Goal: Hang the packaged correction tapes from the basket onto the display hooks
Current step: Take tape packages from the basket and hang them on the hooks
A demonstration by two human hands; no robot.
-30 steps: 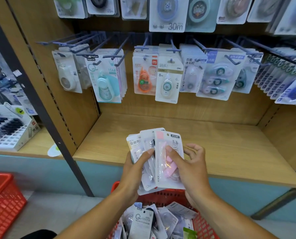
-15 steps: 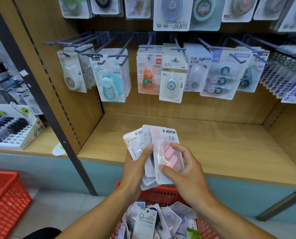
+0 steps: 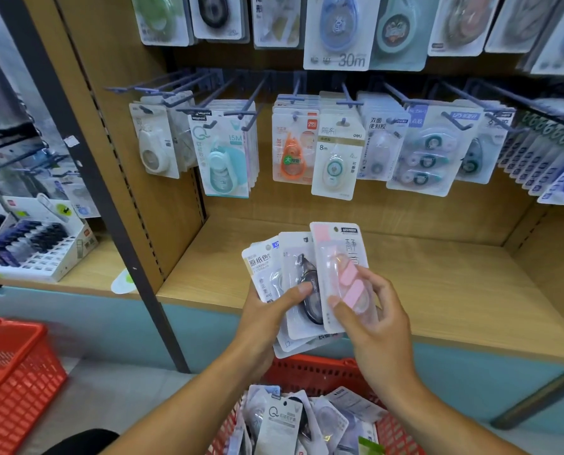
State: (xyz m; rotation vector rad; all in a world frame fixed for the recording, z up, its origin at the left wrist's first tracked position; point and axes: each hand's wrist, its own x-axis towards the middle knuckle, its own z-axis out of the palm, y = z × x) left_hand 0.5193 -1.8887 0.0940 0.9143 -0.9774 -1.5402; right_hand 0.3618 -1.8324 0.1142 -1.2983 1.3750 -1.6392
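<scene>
Head view: the left hand (image 3: 267, 318) grips a fanned stack of packaged correction tapes (image 3: 295, 290) at centre, thumb pressed across a dark-tape pack. The right hand (image 3: 377, 318) pinches the front pack — the pink correction tape (image 3: 341, 274) — between thumb and fingers, at 3 o'clock of the stack and overlapping it. At 6 o'clock, the red basket (image 3: 320, 372) holds more packs. At 12 o'clock, display hooks (image 3: 257, 90) carry hanging packs above the wooden shelf (image 3: 438, 284).
</scene>
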